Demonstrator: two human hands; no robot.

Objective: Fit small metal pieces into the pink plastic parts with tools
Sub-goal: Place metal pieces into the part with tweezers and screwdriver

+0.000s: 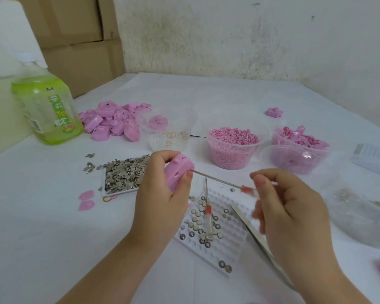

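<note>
the left hand [160, 194] curls round a smooth, blocky pink plastic part [178, 172], held above the table. the right hand [294, 207] pinches the clear, red-collared handle of a thin steel screwdriver [217, 179], whose tip meets the part's end face. below lie a second screwdriver [207, 213] on a white dimpled tray [233, 229] dotted with round metal discs, and flat steel tweezers [257, 240]. a shallow tray of shiny metal pieces [123, 172] sits left, near a heap of pink parts [112, 123]. a clear tub [233, 148] holds pink pellets. a white cloth [53, 216] covers the table; the wall [228, 34] is stained plaster.
</note>
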